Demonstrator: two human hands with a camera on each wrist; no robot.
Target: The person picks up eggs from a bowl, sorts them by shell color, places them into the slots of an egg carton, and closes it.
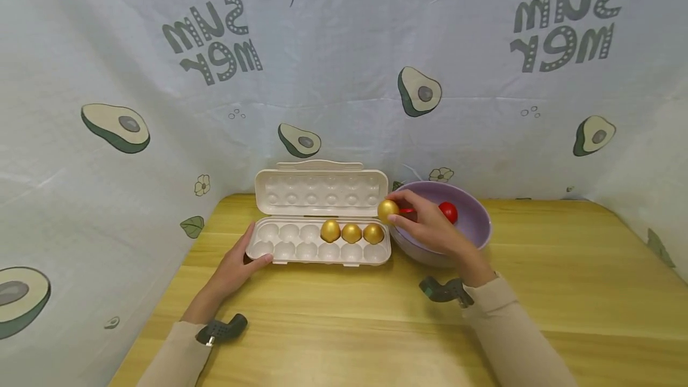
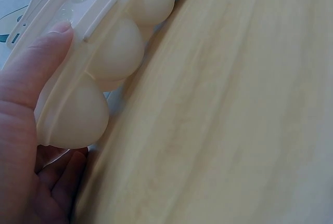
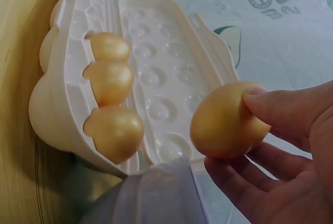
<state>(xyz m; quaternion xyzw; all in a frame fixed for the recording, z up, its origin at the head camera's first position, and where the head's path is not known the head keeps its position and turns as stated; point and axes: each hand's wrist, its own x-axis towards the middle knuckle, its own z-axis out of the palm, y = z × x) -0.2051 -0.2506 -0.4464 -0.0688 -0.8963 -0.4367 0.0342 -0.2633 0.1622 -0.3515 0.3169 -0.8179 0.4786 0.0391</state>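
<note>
A cream plastic egg carton (image 1: 307, 251) lies open on the table, its lid (image 1: 322, 187) leaning back. Three golden eggs (image 1: 352, 233) sit in the right half of its back row; the other cups hold nothing. My left hand (image 1: 231, 270) grips the carton's left end, thumb on the front rim and other fingers curled around the end and underneath. Between thumb and fingertips, my right hand (image 1: 430, 226) pinches another golden egg (image 3: 223, 122). That egg hangs above the carton's right end, beside the purple bowl (image 1: 475, 214), apart from the seated eggs.
Inside the bowl, right of the carton, lies a red round object (image 1: 448, 212); another bit of red shows behind my right fingers. The wooden table (image 1: 344, 321) extends in front and to the right. A patterned curtain (image 1: 349, 76) hangs close behind the carton.
</note>
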